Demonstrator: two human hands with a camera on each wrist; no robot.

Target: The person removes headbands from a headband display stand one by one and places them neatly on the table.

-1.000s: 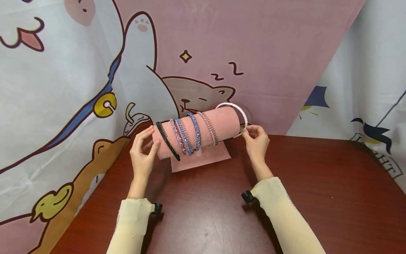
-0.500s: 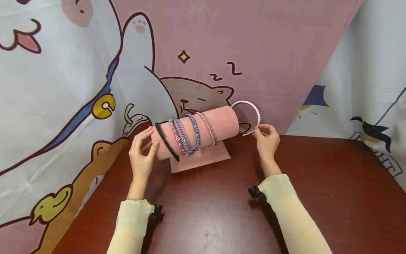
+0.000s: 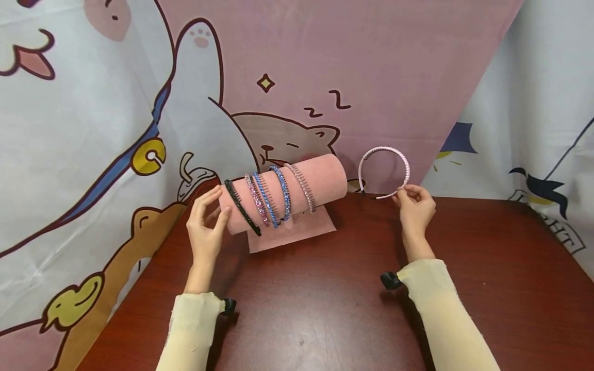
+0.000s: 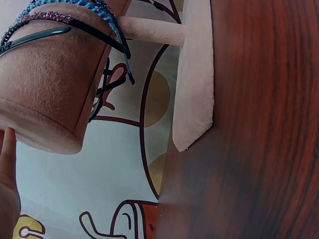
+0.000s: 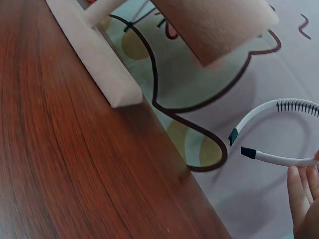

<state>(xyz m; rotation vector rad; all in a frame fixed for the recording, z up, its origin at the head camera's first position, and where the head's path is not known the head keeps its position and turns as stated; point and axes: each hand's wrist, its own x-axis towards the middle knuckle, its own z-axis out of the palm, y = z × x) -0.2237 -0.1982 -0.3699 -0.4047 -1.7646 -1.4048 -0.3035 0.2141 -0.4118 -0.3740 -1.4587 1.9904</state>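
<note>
A pink padded roll on a stand (image 3: 327, 178) bears several glittery headbands: a black one (image 3: 243, 208), a pink one (image 3: 258, 201), two blue ones and a pale pink one (image 3: 303, 190). My left hand (image 3: 204, 221) holds the roll's left end between thumb and fingers; in the left wrist view a finger (image 4: 7, 159) touches that end. A white-pink toothed headband (image 3: 385, 150) hangs in the air right of the roll, apart from it. My right hand (image 3: 416, 212) pinches this headband near one end. Its dark tips (image 5: 248, 153) show in the right wrist view.
The stand's flat pink base (image 3: 297, 237) rests on a dark red wooden table (image 3: 301, 309). Behind stands a cartoon-printed cloth backdrop (image 3: 394, 77), close to the table's back edge.
My right hand has drawn the white-pink headband off the roll's right end and moved it rightward. My left hand stays at the roll's left end.
</note>
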